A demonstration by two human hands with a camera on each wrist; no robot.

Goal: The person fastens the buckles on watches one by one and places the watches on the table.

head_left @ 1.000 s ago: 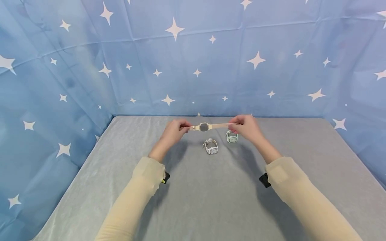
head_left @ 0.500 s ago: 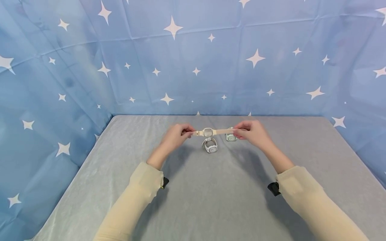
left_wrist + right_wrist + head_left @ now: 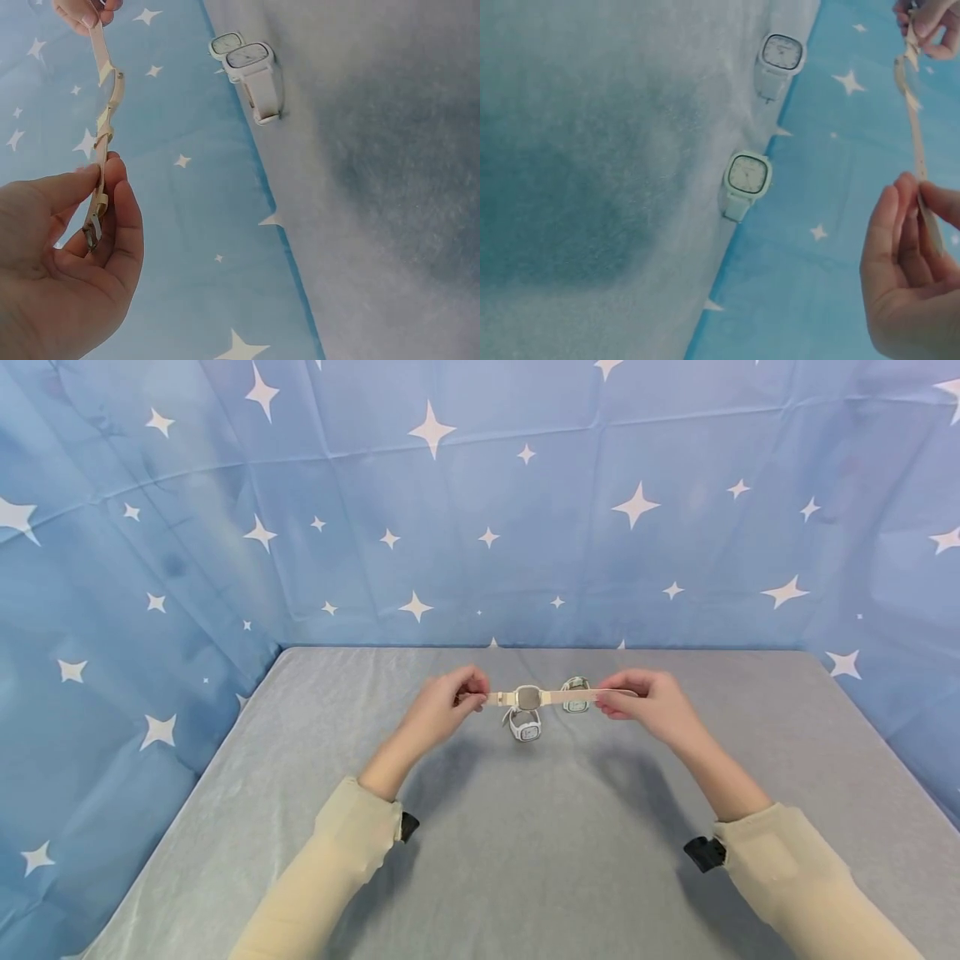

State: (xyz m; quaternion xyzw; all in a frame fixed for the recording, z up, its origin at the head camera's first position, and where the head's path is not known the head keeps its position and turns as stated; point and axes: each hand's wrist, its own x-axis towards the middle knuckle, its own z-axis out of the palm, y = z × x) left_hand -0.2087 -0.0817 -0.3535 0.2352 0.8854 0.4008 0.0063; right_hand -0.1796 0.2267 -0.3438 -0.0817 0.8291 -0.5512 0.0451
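Observation:
A cream wristwatch [image 3: 528, 697] hangs stretched out flat above the table between both hands. My left hand [image 3: 448, 703] pinches the buckle end of its strap; the metal buckle [image 3: 93, 231] shows in the left wrist view. The strap's free end is pinched by my right hand [image 3: 647, 700] between thumb and fingers, and its tip pokes out past them in the right wrist view. Below the held watch stands a white wristwatch [image 3: 527, 731], its strap looped. A pale green wristwatch [image 3: 748, 174] stands farther right, partly behind the held strap in the head view.
A grey cloth covers the table [image 3: 525, 860]. Behind and to the left hangs a blue curtain [image 3: 480, 485] with white stars. Small black devices [image 3: 705, 853] sit at both sleeve cuffs.
Both hands have moved to the right and a little nearer, carrying the cream wristwatch along, still stretched. It now overlaps the tops of the two standing watches, which have stayed put.

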